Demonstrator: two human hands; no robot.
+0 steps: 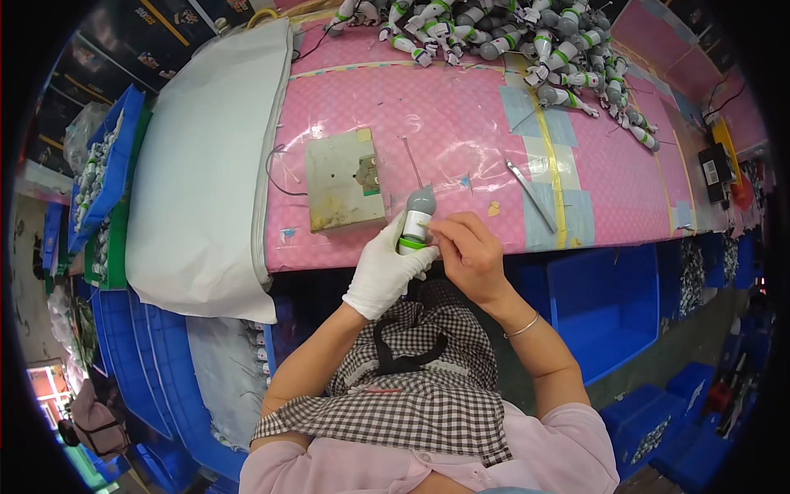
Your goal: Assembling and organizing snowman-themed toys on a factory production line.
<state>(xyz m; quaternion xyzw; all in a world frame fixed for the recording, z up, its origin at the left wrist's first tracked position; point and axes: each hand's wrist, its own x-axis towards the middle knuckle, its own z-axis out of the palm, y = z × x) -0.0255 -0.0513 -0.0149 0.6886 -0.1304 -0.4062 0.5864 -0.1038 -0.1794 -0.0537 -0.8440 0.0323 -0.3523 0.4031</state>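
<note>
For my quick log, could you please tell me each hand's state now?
Left hand: closed around a toy limb.
Right hand: pinched closed at its side; anything held unclear.

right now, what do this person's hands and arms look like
The left hand wears a white glove to the wrist; the right hand is bare, with a thin, shiny bracelet at its wrist. The sleeves are short and pale pink.

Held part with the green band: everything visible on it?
The held part has a rounded grey end, white midsection and bright green band, all plastic-looking. Its grey end points away from the person, at the pink table's near edge. The gloved left hand grasps it; the bare right hand is at its white side, contact unclear. Its near end is partly hidden.
</note>
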